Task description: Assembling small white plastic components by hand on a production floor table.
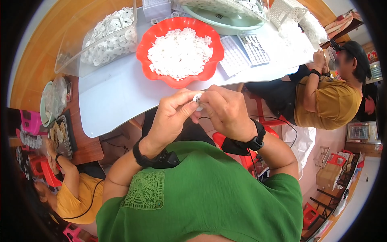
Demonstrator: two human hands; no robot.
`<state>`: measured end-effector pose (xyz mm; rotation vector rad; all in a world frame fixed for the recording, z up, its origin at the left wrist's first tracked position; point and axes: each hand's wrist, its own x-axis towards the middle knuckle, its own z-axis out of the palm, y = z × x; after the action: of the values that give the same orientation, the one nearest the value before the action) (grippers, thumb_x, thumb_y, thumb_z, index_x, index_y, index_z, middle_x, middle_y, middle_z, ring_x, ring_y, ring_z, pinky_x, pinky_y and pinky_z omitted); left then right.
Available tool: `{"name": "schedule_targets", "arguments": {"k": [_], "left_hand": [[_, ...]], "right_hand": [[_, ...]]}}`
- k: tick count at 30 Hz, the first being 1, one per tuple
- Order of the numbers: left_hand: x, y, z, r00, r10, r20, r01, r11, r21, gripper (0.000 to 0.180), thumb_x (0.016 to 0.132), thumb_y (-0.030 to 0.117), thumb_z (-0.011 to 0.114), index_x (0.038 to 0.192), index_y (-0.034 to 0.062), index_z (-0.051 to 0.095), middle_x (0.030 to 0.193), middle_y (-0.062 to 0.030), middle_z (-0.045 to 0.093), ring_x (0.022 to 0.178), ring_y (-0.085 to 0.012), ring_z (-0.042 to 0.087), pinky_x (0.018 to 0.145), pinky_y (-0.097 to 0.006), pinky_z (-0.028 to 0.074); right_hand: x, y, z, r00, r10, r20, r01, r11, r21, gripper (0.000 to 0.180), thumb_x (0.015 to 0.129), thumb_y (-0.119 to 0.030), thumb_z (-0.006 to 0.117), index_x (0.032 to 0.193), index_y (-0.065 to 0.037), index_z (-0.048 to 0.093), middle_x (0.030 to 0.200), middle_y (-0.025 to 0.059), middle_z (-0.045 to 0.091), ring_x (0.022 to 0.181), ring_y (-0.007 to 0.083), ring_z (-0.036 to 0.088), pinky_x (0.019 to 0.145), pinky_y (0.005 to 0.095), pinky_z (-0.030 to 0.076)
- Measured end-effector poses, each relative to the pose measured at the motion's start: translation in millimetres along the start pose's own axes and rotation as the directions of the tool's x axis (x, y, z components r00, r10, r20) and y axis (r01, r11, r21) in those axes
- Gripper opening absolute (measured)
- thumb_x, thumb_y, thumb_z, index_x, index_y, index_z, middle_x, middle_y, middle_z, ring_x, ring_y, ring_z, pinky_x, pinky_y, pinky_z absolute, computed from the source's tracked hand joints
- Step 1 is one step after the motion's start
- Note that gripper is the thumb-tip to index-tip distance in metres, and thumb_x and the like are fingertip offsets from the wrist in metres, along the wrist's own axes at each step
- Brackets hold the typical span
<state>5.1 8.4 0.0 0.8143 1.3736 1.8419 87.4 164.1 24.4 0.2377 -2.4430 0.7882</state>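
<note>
Just past the table's near edge, my left hand (171, 117) pinches a small round white plastic piece (197, 98) between thumb and forefinger. My right hand (229, 113) is closed at the piece's right side, its fingertips pressed together there. Whether it grips the disc or a smaller part is hidden by the fingers. Beyond my hands stands a red scalloped bowl (146, 64), heaped with tiny white plastic parts (179, 52). Farther left, a clear bin (68, 60) holds many round white pieces (115, 36) like the one in my fingers.
Right of the bowl lie two white trays with rows of small cells (230, 56) (254, 49). A pale green basin (229, 29) and a white perforated basket (287, 14) stand behind. One person (330, 90) sits at right, another (78, 197) at left by a brown table (82, 133).
</note>
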Motion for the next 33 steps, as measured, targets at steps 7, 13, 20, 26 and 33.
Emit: {"name": "schedule_targets", "arguments": {"k": [7, 13, 20, 26, 33], "left_hand": [[-2, -3, 3, 0.998, -0.056, 0.002, 0.056, 0.998, -0.008, 0.028, 0.096, 0.009, 0.048, 0.119, -0.0041, 0.058, 0.099, -0.0057, 0.059, 0.077, -0.0099, 0.055, 0.067, -0.023, 0.048], [-1, -2, 8, 0.998, -0.062, -0.024, 0.063, 0.997, 0.052, 0.027, 0.097, 0.010, 0.048, 0.117, -0.0039, 0.059, 0.096, -0.0048, 0.060, 0.075, -0.0088, 0.053, 0.066, -0.023, 0.047], [2, -4, 9, 0.998, -0.009, -0.056, 0.016, 0.992, 0.127, 0.026, 0.095, 0.004, 0.047, 0.116, -0.0040, 0.059, 0.092, -0.0049, 0.056, 0.070, -0.0093, 0.055, 0.062, -0.023, 0.047], [1, -6, 9, 0.997, -0.034, -0.064, 0.043, 0.987, 0.152, 0.025, 0.096, 0.006, 0.046, 0.114, -0.0035, 0.060, 0.090, -0.0048, 0.056, 0.069, -0.0091, 0.055, 0.061, -0.023, 0.047], [0, -6, 11, 0.997, -0.063, -0.049, 0.071, 0.981, 0.182, 0.025, 0.095, 0.006, 0.046, 0.115, -0.0017, 0.061, 0.087, -0.0039, 0.055, 0.067, -0.0088, 0.054, 0.060, -0.022, 0.046]], "right_hand": [[-6, 7, 2, 0.994, -0.072, 0.083, 0.077, 0.995, -0.061, 0.012, 0.073, -0.003, 0.058, 0.080, -0.002, 0.048, 0.068, 0.0102, 0.049, 0.059, 0.0269, 0.056, 0.049, 0.0372, 0.044], [-8, 8, 0, 0.990, -0.107, 0.090, 0.118, 0.984, -0.131, 0.016, 0.071, -0.005, 0.060, 0.080, -0.003, 0.048, 0.069, 0.0087, 0.048, 0.060, 0.0249, 0.056, 0.049, 0.0355, 0.044], [-9, 7, 4, 0.983, -0.179, 0.047, 0.185, 0.949, -0.257, 0.020, 0.068, -0.006, 0.063, 0.081, -0.003, 0.048, 0.069, 0.0076, 0.047, 0.060, 0.0223, 0.056, 0.048, 0.0335, 0.044], [-12, 8, 4, 0.979, -0.123, 0.162, 0.158, 0.962, -0.225, 0.020, 0.070, -0.006, 0.063, 0.081, -0.002, 0.047, 0.069, 0.0084, 0.048, 0.060, 0.0235, 0.058, 0.045, 0.0346, 0.046], [-14, 20, -1, 0.965, -0.146, 0.217, 0.173, 0.978, -0.114, 0.017, 0.073, -0.004, 0.061, 0.084, -0.002, 0.048, 0.073, 0.0100, 0.051, 0.062, 0.0259, 0.060, 0.047, 0.0371, 0.047]]}}
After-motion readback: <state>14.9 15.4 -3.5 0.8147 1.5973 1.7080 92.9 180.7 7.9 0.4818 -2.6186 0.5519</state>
